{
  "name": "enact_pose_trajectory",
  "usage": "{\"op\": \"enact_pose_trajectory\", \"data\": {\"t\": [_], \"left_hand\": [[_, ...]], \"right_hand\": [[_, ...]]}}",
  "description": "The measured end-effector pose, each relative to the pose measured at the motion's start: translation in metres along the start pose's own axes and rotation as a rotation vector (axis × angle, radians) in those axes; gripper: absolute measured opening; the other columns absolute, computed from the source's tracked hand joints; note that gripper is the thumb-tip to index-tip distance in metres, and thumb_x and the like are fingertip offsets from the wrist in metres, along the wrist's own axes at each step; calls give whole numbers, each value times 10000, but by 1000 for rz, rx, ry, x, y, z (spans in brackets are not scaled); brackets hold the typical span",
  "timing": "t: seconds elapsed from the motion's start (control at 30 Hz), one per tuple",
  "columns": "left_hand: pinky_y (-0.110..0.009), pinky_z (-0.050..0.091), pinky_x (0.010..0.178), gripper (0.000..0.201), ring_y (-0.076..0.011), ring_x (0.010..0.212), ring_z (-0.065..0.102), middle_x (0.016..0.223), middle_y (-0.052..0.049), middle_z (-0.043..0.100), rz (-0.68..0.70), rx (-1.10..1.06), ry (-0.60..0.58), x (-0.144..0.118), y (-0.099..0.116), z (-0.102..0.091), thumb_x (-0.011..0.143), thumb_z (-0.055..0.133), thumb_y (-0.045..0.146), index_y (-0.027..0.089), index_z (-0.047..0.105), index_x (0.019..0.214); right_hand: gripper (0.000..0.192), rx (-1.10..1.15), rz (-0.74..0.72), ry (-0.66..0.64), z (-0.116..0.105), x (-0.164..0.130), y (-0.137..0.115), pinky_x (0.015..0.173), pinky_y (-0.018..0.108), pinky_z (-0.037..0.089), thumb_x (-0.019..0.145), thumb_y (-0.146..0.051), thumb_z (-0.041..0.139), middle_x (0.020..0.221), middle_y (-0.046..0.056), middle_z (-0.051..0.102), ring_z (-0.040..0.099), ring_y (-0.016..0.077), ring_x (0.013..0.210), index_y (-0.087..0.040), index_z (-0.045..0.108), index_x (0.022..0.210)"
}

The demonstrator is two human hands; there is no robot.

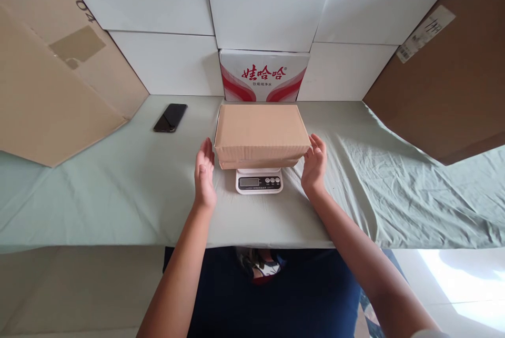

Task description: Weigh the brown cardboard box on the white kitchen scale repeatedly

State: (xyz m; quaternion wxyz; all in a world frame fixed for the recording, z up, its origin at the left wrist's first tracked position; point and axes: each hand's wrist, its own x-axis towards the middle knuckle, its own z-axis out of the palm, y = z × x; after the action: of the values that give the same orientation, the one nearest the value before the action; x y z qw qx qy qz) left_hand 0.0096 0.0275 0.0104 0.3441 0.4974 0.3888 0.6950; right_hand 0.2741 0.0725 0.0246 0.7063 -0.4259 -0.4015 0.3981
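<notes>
On the pale green cloth-covered surface [118, 196], the brown rectangular cardboard box [262, 126] sat atop the white plastic digital scale [259, 190], whose grey rectangular display [249, 182] poked clear in front, likely so it could be read! The bare left hand [205, 176] stood just beside the box, grip spread, palm inward; the bare right hand [314, 166] cupped near its right corner, grip loosely spread, contact impossible to tell: flanking, it seemed, for balance. The black rectangular phone [171, 118] lay well apart.

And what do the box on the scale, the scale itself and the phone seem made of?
Box: seemingly brown cardboard, matte, with faint ridges along its front edge.
Scale: probably smooth white plastic, judging by its rounded rim.
Phone: likely glass-fronted; its black face looks glossy.
</notes>
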Motion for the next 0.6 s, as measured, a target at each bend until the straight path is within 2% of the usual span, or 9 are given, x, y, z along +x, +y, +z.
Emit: {"op": "enact_pose_trajectory", "data": {"t": [0.6], "left_hand": [[-437, 291, 1245, 781, -293, 1532, 327, 1630, -63, 404, -9, 20, -13, 0, 3, 2, 867, 398, 791, 320, 469, 1487]], "right_hand": [[372, -50, -11, -17, 1, 1, 0, 1082, 474, 428, 838, -501, 476, 1244, 30, 578, 579, 235, 1192, -304, 563, 1142]]}}
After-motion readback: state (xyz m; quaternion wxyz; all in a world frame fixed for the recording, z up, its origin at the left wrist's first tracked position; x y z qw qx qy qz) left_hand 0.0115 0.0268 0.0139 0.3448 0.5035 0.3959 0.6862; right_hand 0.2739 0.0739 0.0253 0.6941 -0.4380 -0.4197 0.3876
